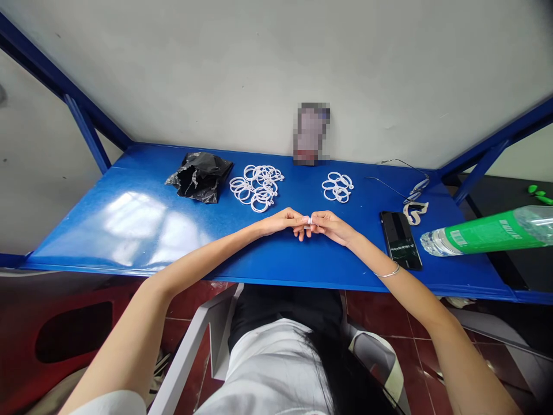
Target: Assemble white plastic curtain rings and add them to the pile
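My left hand [285,221] and my right hand [332,226] meet at the middle of the blue table [129,219]. Both pinch a small white plastic piece [309,221] between their fingertips; most of it is hidden by the fingers. Behind my left hand lies a large heap of white plastic rings [257,185]. A smaller group of white rings [337,187] lies behind my right hand. A thin bracelet [390,272] sits on my right wrist.
A crumpled black plastic bag [200,175] lies at the back left. A black phone [400,238], glasses [410,185] and a pale strap [415,212] lie to the right. A green-labelled water bottle [484,233] lies on its side at the right edge. A blurred object [311,134] leans on the wall.
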Available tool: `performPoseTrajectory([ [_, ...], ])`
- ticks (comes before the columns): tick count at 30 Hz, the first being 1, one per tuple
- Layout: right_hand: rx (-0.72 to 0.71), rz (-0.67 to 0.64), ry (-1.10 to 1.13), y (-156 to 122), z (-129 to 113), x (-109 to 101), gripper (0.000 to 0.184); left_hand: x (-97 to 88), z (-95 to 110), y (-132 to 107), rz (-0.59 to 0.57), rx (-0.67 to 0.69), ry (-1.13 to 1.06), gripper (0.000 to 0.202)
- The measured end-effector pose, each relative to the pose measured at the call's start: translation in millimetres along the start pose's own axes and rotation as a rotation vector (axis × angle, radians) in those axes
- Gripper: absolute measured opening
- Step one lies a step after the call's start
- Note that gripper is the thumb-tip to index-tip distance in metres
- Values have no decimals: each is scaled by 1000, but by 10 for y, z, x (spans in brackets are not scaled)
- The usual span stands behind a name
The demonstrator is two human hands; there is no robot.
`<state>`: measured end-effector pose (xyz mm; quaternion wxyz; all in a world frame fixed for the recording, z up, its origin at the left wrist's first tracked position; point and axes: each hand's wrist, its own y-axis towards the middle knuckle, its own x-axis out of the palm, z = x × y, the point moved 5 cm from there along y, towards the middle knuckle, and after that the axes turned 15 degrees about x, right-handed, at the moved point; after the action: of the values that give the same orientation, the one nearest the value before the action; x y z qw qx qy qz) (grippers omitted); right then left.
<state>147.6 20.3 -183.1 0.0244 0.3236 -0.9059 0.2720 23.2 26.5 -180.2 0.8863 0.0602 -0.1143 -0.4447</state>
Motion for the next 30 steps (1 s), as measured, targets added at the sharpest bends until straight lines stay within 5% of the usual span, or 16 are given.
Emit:
performPoseTrajectory([
  [30, 66, -4, 4, 66, 75, -74, 33, -31, -29, -2, -34, 46, 72, 54],
])
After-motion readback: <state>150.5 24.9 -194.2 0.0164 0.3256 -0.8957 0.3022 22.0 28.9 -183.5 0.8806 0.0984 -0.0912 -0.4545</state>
